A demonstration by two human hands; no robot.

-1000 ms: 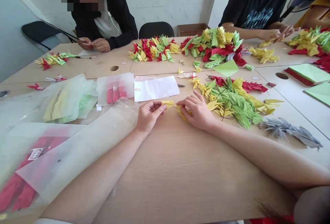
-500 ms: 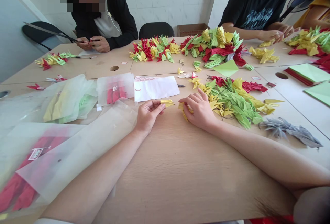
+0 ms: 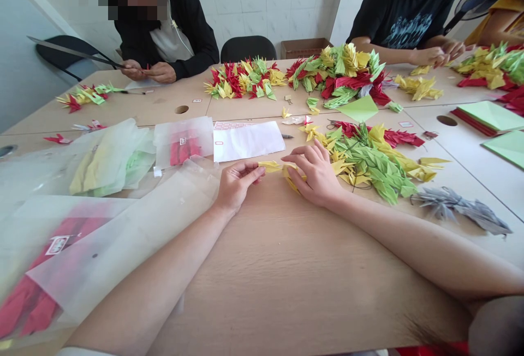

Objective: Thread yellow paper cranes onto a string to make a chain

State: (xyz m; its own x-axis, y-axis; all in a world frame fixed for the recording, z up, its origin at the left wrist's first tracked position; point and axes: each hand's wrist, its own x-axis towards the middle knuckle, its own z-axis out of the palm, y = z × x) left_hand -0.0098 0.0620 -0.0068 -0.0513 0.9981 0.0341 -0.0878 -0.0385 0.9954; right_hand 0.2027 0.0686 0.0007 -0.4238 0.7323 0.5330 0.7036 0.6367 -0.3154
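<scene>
My left hand (image 3: 240, 184) is closed in a pinch on a yellow folded-paper crane (image 3: 269, 166), whose tip points right. Just beside it, my right hand (image 3: 315, 176) is closed on more yellow folded paper (image 3: 291, 177), partly hidden behind the fingers. The two yellow pieces now nearly meet or touch; I cannot tell which. Right of my right hand lies a heap of green folded paper cranes (image 3: 374, 167) on dark cord, with yellow and red ones among them. A white sheet (image 3: 249, 143) with red-framed labels lies beyond my left hand.
Clear plastic bags (image 3: 164, 225) with red, yellow and green folded paper cover the table's left. A grey bundle (image 3: 462, 208) and green paper squares (image 3: 491, 113) are on the right. Colourful crane piles (image 3: 245, 78) stand farther back, where a person in black (image 3: 192, 28) and others sit working.
The yellow crane in my left hand has moved right towards my right hand, closing the gap where a thin dark strand showed. My right hand has barely shifted.
</scene>
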